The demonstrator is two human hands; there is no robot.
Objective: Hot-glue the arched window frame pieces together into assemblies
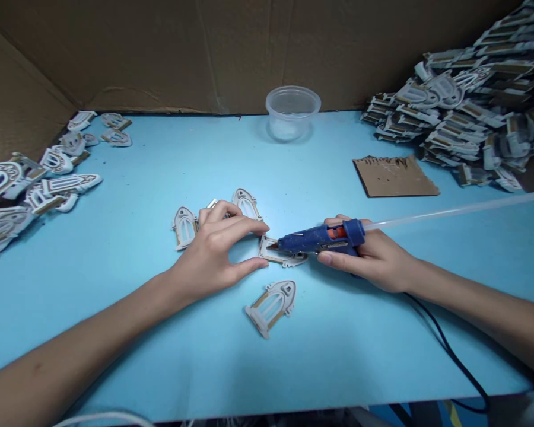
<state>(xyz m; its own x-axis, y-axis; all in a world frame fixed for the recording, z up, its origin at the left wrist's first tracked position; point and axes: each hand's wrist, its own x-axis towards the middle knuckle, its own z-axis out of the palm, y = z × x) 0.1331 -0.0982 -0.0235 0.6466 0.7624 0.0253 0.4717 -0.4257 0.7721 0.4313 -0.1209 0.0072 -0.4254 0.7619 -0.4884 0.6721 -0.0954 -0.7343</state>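
My right hand [374,258] is wrapped round a blue glue gun [309,239], with a long clear glue stick [454,210] running out of its back. The nozzle points left and meets a small white arched window piece [278,254] lying on the table. My left hand [222,246] pinches the end of that piece between thumb and fingers. Behind the left hand lie more arched pieces, one at its left [186,228] and one beyond its fingertips [246,204]. A separate arched window piece [273,305] with brown edges lies nearer to me.
A clear plastic tub [292,112] stands at the back by the cardboard wall [173,53]. A large pile of window pieces [463,124] fills the back right, beside a cardboard scrap [396,178]. More pieces [56,161] lie at the left. A black cord [449,350] trails over the front edge.
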